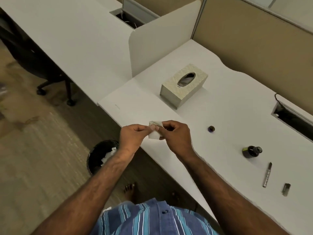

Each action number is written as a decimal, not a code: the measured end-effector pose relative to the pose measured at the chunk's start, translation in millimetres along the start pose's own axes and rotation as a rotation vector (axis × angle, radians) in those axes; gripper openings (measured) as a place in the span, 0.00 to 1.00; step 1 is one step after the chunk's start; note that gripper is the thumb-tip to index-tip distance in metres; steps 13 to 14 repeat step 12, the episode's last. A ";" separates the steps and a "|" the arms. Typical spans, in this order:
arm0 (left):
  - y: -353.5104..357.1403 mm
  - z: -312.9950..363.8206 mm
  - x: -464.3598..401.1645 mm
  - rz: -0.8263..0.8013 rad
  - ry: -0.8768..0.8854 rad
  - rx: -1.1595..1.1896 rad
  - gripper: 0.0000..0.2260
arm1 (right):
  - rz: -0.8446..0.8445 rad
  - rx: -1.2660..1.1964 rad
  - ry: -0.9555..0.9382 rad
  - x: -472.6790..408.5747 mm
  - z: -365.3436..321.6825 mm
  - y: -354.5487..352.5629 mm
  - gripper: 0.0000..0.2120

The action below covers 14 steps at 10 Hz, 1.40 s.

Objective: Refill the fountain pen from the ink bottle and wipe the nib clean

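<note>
left hand (133, 136): pinches tissue (155, 131) | right hand (176, 135): fingers curled on same tissue, over desk (220, 102) edge | ink bottle (251, 151): uncapped, right on desk | cap (211, 128): apart | pen (267, 174): near bottle | tissue box (183, 85): behind

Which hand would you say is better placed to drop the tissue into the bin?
Left, probably. Both hands pinch the tissue, but the left hand sits nearer the desk edge, almost above the bin.
</note>
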State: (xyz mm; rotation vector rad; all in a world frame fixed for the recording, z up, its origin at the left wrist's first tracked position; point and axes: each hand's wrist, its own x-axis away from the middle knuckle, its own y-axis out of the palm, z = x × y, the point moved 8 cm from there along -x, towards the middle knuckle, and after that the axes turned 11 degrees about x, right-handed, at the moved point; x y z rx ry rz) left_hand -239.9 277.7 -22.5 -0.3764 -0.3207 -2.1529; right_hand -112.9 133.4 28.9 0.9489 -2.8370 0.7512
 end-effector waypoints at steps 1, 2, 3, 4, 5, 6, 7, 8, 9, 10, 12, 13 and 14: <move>-53.8 -8.1 -8.6 0.084 -0.003 -0.111 0.19 | -0.078 0.045 0.007 -5.1 -10.7 42.5 0.06; -89.9 -16.4 -11.7 0.115 0.000 -0.153 0.21 | -0.141 0.094 -0.001 -8.7 -14.2 71.0 0.05; -144.2 -28.5 -16.7 0.193 -0.020 -0.170 0.19 | -0.246 0.201 -0.019 -12.5 -14.4 121.3 0.04; -176.8 -35.2 -20.9 0.251 -0.016 -0.211 0.16 | -0.302 0.284 -0.030 -14.3 -11.2 155.1 0.06; -217.6 -42.8 -26.7 0.301 0.035 -0.304 0.09 | -0.373 0.365 -0.025 -16.5 -1.4 205.2 0.08; -237.5 -48.8 -29.0 0.312 0.039 -0.331 0.07 | -0.391 0.427 -0.020 -19.1 6.0 233.1 0.09; -262.2 -56.0 -28.9 0.329 0.029 -0.388 0.15 | -0.421 0.524 0.007 -23.1 20.8 269.9 0.12; -272.2 -56.2 -28.0 0.328 0.045 -0.422 0.17 | -0.430 0.575 0.048 -24.9 30.9 288.4 0.13; -285.4 -53.7 -27.2 0.339 0.092 -0.501 0.19 | -0.412 0.601 0.074 -26.7 41.2 313.1 0.15; -293.4 -52.7 -28.3 0.353 0.111 -0.543 0.20 | -0.427 0.592 0.066 -27.1 45.0 329.6 0.16; -302.4 -46.2 -28.2 0.321 0.158 -0.626 0.21 | -0.604 0.570 0.050 -19.3 49.3 362.9 0.25; -302.4 -46.2 -28.2 0.321 0.158 -0.626 0.21 | -0.604 0.570 0.050 -19.3 49.3 362.9 0.25; -302.4 -46.2 -28.2 0.321 0.158 -0.626 0.21 | -0.604 0.570 0.050 -19.3 49.3 362.9 0.25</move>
